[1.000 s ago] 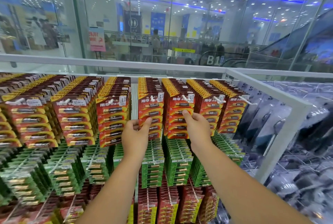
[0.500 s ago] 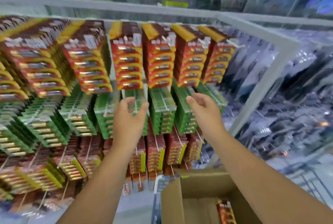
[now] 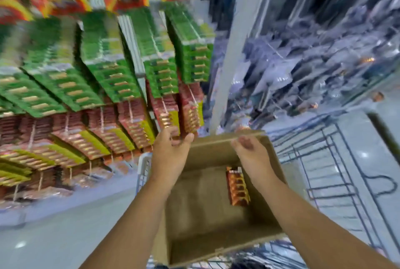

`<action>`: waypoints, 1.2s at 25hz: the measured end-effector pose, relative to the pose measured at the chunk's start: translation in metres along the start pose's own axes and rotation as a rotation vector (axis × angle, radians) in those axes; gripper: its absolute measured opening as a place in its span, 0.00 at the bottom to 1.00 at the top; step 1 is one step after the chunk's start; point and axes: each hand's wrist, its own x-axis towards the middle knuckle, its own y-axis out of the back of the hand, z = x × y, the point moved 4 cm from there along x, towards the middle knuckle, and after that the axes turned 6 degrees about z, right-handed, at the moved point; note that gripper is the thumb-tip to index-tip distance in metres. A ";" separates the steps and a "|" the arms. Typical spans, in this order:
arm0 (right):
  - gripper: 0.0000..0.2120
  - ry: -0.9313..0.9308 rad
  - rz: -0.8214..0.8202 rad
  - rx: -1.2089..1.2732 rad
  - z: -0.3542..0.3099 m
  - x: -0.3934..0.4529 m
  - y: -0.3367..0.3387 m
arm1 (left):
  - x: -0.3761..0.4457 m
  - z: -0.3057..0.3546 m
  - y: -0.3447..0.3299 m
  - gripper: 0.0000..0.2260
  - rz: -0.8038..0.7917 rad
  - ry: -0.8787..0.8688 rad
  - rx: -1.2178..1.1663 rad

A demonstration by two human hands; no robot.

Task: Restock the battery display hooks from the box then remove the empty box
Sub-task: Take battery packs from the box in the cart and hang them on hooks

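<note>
Battery pack: you are looking at it lying on the box floor, below and nearer you than both hands, long axis running away from you.
Right hand: hovering nearer, loosely curled, grasping nothing.
Left hand: released, empty.

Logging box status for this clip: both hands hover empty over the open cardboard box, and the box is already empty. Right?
Not quite. The head view shows one red battery pack lying in the cardboard box. The rest holds: left hand and right hand hover above it, holding nothing.
</note>
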 end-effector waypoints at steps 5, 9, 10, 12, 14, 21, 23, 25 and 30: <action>0.14 -0.180 -0.053 -0.107 0.100 0.033 0.018 | -0.035 -0.069 -0.097 0.19 -0.113 0.178 0.067; 0.11 -0.309 -0.103 -0.186 0.169 0.060 0.013 | -0.056 -0.130 -0.175 0.20 -0.250 0.290 0.190; 0.15 -0.335 -0.115 -0.231 0.185 0.068 0.009 | -0.057 -0.145 -0.193 0.19 -0.267 0.310 0.202; 0.20 -0.390 -0.140 -0.304 0.211 0.083 0.000 | -0.056 -0.177 -0.230 0.19 -0.306 0.355 0.212; 0.20 -0.458 -0.157 -0.321 0.238 0.097 -0.010 | -0.050 -0.211 -0.267 0.15 -0.341 0.453 0.185; 0.14 -0.569 -0.097 -0.290 0.310 0.133 -0.036 | -0.044 -0.292 -0.366 0.08 -0.402 0.620 0.218; 0.17 -0.552 -0.101 -0.315 0.317 0.141 -0.044 | -0.043 -0.295 -0.377 0.07 -0.392 0.630 0.175; 0.19 -0.543 -0.096 -0.333 0.321 0.145 -0.050 | -0.043 -0.296 -0.380 0.03 -0.376 0.652 0.132; 0.18 -0.549 -0.111 -0.382 0.322 0.148 -0.055 | -0.034 -0.293 -0.342 0.10 -0.406 0.568 0.189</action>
